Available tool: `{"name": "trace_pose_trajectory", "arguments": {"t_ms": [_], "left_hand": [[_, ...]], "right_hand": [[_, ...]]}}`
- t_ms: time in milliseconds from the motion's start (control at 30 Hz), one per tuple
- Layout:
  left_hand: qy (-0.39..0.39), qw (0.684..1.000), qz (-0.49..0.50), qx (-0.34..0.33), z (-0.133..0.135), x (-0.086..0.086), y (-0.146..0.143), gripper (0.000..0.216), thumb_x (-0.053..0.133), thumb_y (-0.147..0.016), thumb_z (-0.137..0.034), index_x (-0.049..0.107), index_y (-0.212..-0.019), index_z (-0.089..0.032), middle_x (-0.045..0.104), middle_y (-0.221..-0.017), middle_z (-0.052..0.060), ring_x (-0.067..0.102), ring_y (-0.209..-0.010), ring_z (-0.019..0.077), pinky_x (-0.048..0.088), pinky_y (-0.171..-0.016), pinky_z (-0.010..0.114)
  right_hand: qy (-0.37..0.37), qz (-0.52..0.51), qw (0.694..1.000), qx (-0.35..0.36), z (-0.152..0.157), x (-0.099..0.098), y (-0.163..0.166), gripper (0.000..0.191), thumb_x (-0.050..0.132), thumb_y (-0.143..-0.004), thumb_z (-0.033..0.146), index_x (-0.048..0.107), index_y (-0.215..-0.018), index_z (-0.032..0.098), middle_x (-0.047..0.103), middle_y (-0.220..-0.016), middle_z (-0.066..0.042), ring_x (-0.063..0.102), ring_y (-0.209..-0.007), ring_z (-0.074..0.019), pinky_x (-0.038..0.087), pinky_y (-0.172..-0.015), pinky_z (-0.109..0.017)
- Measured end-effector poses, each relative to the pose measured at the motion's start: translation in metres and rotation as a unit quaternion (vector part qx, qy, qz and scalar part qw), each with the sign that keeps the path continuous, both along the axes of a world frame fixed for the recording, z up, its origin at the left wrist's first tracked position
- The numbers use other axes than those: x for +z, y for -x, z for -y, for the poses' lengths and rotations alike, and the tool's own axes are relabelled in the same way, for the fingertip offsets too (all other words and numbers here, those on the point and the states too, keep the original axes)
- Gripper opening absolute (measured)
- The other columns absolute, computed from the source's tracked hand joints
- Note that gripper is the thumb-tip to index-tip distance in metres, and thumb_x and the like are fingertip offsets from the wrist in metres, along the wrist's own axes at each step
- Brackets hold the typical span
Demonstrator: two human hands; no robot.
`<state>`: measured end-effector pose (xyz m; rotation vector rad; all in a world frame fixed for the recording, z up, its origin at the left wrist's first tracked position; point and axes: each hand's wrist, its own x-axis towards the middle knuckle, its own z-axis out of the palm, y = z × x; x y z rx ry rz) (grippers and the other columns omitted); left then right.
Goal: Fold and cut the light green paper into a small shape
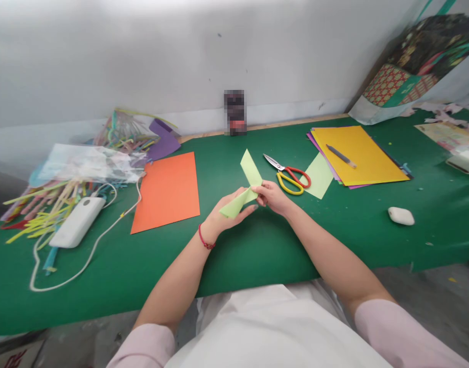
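Note:
A folded piece of light green paper (251,171) is held up over the middle of the green table, one flap pointing up and the other slanting down to the left. My right hand (273,197) pinches it at the fold between thumb and fingers. My left hand (223,212), with a red bracelet at the wrist, cups the lower flap from behind; its fingers are partly hidden by the paper and its thumb reaches toward my right hand. Just beyond my right hand lie scissors (291,176) with one red and one yellow handle, touching another light green sheet (319,179).
An orange sheet (167,194) lies left of my hands. Farther left are a white power bank (78,222) with a cable and a pile of paper strips (35,204). At right, a pen (339,155) rests on stacked coloured paper (372,163), near a small white case (401,215).

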<state>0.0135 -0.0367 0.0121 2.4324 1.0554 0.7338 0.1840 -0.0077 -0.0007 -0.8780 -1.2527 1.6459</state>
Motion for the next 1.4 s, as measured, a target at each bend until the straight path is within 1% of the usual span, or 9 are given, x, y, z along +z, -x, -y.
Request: {"name": "trace_pose_trajectory", "arguments": {"t_ms": [100,167,267,333,433,633,867,1033,1400], "left_hand": [[0.085,0.994,0.073,-0.016,0.001,-0.002,-0.007,0.024,0.052,-0.084,-0.035,0.06,-0.101,-0.019,0.064,-0.105,0.008,0.058,-0.101,0.0231,0.043,-0.094,0.037],[0.194,0.968,0.15,-0.049,-0.001,-0.003,-0.01,0.024,0.051,-0.084,-0.038,0.063,-0.096,-0.02,0.066,-0.105,0.008,0.059,-0.102,0.0235,0.042,-0.095,0.038],[0.397,0.863,0.311,-0.033,-0.006,-0.004,-0.013,0.042,0.05,-0.082,-0.054,0.063,-0.09,-0.015,0.069,-0.083,0.009,0.065,-0.081,0.0223,0.05,-0.082,0.038],[0.498,0.795,0.346,-0.032,-0.008,-0.004,-0.013,0.054,0.047,-0.082,-0.063,0.063,-0.089,-0.012,0.068,-0.075,0.011,0.065,-0.071,0.0213,0.052,-0.074,0.037],[0.577,0.74,0.342,-0.046,-0.006,-0.002,-0.012,0.053,0.051,-0.082,-0.059,0.064,-0.095,-0.009,0.069,-0.078,0.013,0.066,-0.071,0.0214,0.053,-0.065,0.033],[0.648,0.686,0.327,-0.05,-0.006,-0.005,-0.012,0.049,0.04,-0.091,-0.053,0.063,-0.098,-0.01,0.067,-0.075,0.01,0.065,-0.062,0.0186,0.052,-0.051,0.027],[0.673,0.648,0.353,-0.043,-0.001,-0.004,-0.013,0.042,0.046,-0.088,-0.054,0.058,-0.08,-0.015,0.053,-0.06,-0.001,0.051,-0.044,0.0098,0.046,-0.04,0.022],[0.656,0.67,0.343,-0.047,0.003,0.001,-0.014,0.042,0.046,-0.089,-0.054,0.055,-0.076,-0.015,0.047,-0.058,-0.003,0.04,-0.038,0.0054,0.035,-0.033,0.018],[0.625,0.668,0.401,-0.04,0.0,-0.006,-0.017,0.038,0.054,-0.087,-0.049,0.062,-0.089,-0.012,0.059,-0.073,0.002,0.052,-0.048,0.0061,0.042,-0.042,0.018]], "right_hand": [[-0.024,0.001,1.0,-0.005,-0.005,0.008,-0.014,0.03,0.065,-0.071,0.04,0.049,-0.061,0.017,0.042,-0.038,0.007,0.037,-0.035,-0.0052,0.026,-0.037,-0.02],[-0.036,0.004,0.999,0.025,-0.005,0.012,-0.022,0.03,0.066,-0.072,0.041,0.05,-0.064,0.017,0.042,-0.041,0.008,0.036,-0.036,-0.0048,0.025,-0.038,-0.02],[-0.058,0.014,0.994,0.087,-0.003,0.015,-0.026,0.03,0.068,-0.072,0.041,0.053,-0.068,0.016,0.046,-0.049,0.007,0.037,-0.039,-0.0048,0.026,-0.039,-0.021],[-0.071,0.043,0.988,0.127,-0.001,0.015,-0.025,0.03,0.068,-0.073,0.042,0.055,-0.07,0.015,0.049,-0.053,0.005,0.041,-0.042,-0.0057,0.029,-0.04,-0.021],[-0.077,0.092,0.98,0.159,0.0,0.013,-0.023,0.031,0.066,-0.076,0.044,0.055,-0.075,0.015,0.048,-0.053,0.005,0.042,-0.045,-0.0069,0.032,-0.042,-0.022],[-0.069,0.103,0.981,0.147,-0.003,0.009,-0.021,0.033,0.06,-0.081,0.048,0.051,-0.079,0.016,0.04,-0.049,0.009,0.038,-0.044,-0.0067,0.033,-0.042,-0.021],[-0.06,0.064,0.983,0.161,-0.001,0.01,-0.02,0.034,0.061,-0.079,0.049,0.051,-0.077,0.016,0.05,-0.058,0.005,0.037,-0.042,-0.0046,0.03,-0.039,-0.021],[-0.049,0.072,0.98,0.18,0.002,0.013,-0.022,0.032,0.061,-0.079,0.046,0.052,-0.079,0.016,0.048,-0.051,0.006,0.04,-0.041,-0.0055,0.031,-0.039,-0.02],[-0.049,0.03,0.994,0.095,0.004,0.009,-0.01,0.035,0.06,-0.079,0.051,0.044,-0.077,0.02,0.047,-0.043,0.009,0.046,-0.034,-0.0075,0.022,-0.032,-0.017]]}}
